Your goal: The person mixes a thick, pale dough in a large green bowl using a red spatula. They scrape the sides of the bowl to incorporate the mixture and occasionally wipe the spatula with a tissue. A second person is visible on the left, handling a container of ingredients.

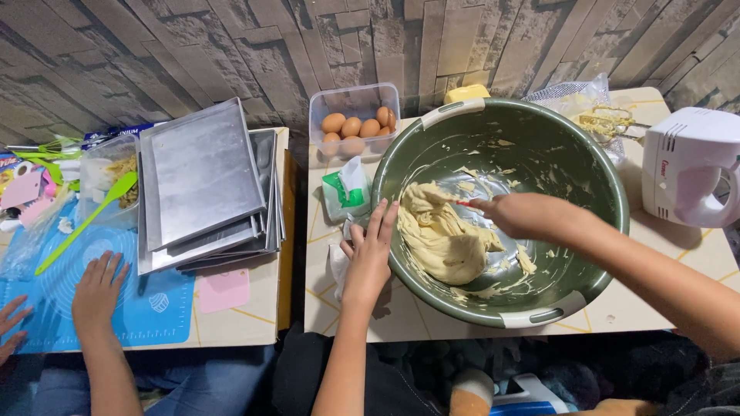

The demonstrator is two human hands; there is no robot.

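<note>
Right now the left hand (368, 258) lies flat and open against the rim of the green bowl (586, 162), while the right hand (524, 216) grips a red-handled tool (465, 203) sunk in the pale dough (439, 235) inside it.

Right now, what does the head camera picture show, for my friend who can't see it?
A right hand stirs pale dough in a big green bowl, while the left hand steadies the rim. Nearby sit a box of eggs, stacked metal trays and a white mixer.
</note>
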